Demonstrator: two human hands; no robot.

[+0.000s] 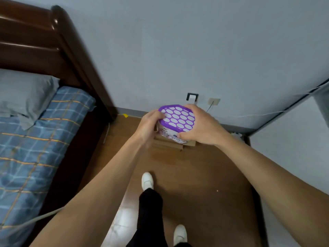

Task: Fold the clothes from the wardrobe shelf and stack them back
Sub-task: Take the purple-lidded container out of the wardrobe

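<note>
We grip the tub [169, 133] with left hand [149, 125] and right hand [201, 127] curled round its sides, above the cardboard [170, 146] by the wall [178, 50], no clothes in view; tilt it and whatever's inside may leak through the holed lid [178, 118].

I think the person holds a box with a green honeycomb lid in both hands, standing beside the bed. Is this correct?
Not quite. The head view shows that the lid is purple, not green. The rest is right: the left hand and the right hand both grip the box, and the bed is beside the person.
</note>
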